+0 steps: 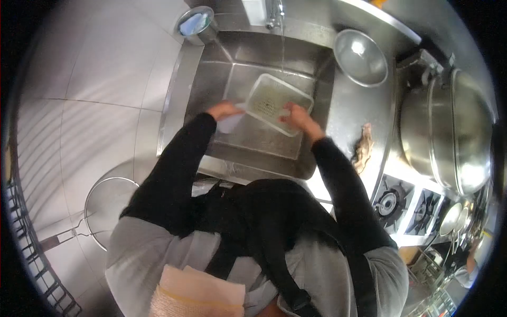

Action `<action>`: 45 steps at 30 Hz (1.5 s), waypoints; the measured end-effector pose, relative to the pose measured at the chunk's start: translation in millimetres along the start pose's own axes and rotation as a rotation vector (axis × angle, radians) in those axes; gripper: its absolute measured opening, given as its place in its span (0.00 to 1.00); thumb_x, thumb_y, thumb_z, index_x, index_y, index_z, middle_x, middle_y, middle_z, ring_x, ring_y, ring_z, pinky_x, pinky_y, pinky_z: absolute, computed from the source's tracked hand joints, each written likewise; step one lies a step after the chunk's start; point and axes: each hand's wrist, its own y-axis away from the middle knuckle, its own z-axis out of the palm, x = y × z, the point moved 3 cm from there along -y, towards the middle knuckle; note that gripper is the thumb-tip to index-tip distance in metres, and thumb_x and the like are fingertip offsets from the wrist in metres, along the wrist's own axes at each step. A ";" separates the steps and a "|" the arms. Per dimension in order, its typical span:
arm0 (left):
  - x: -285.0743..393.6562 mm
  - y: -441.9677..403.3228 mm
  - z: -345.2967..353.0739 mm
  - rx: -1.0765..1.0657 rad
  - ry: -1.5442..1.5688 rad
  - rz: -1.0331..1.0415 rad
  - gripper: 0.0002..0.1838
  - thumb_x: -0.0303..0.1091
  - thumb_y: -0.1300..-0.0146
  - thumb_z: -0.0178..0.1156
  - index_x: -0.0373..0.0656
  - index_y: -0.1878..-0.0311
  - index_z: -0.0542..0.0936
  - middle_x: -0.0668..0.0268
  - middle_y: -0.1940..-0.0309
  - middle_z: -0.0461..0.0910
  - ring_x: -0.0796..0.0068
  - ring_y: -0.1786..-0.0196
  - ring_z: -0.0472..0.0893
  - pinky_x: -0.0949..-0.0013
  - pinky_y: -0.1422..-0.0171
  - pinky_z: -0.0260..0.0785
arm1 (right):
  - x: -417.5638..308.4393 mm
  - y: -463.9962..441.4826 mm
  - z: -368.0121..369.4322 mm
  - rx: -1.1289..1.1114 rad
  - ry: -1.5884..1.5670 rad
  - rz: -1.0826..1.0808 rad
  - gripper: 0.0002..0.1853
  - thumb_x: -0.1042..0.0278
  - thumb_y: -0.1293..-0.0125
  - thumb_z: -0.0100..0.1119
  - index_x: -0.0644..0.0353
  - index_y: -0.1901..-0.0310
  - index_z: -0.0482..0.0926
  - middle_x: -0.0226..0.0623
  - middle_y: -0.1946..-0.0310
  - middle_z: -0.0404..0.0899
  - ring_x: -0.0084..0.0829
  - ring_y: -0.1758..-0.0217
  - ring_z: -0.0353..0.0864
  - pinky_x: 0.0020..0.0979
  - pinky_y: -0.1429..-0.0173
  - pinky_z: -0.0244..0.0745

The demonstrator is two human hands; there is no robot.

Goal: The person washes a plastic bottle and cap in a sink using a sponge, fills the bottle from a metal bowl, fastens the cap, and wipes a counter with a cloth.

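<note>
Towards the right of the sink (253, 141), the pale-rimmed tray (288, 86) looks light, stiffish and slippery if wet, best held by its rim, near which the right hand (300, 119) curls its fingers, grip unclear, while the left hand's (222, 110) nearly closed fingers pinch a blurred pale piece (229, 124).

Large pale tiles (105, 127) lie opposite the gas burners (390, 203).

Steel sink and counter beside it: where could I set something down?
The steel counter is bare between the round steel bowl and the brown, irregular piece. The steel sink looks free between the pale-rimmed rectangular tray and its near wall. Crowded: around the tray, left hand and right hand.
</note>
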 end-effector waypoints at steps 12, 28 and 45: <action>106.5 24.4 19.0 -0.201 1.995 0.303 0.41 0.71 0.33 0.47 0.41 0.37 0.73 0.51 0.45 0.78 0.50 0.44 0.80 0.46 0.46 0.78 | -81.6 57.3 -62.7 0.487 -0.245 -0.266 0.31 0.61 0.42 0.75 0.58 0.40 0.72 0.31 0.49 0.78 0.28 0.42 0.75 0.35 0.36 0.69; 153.5 73.6 -47.9 0.693 0.418 0.832 0.40 0.46 0.65 0.83 0.54 0.41 0.84 0.67 0.52 0.73 0.68 0.45 0.71 0.65 0.40 0.64 | -84.5 96.1 -97.7 0.632 -0.786 -0.259 0.32 0.76 0.47 0.74 0.61 0.40 0.71 0.44 0.43 0.77 0.37 0.41 0.80 0.37 0.40 0.77; 55.7 35.0 49.5 0.079 1.164 -0.303 0.21 0.48 0.34 0.65 0.46 0.43 0.79 0.68 0.59 0.82 0.76 0.59 0.81 0.70 0.54 0.71 | -61.9 86.9 16.4 -0.283 -1.826 0.419 0.29 0.49 0.33 0.58 0.65 0.41 0.67 0.47 0.58 0.80 0.40 0.60 0.82 0.41 0.54 0.79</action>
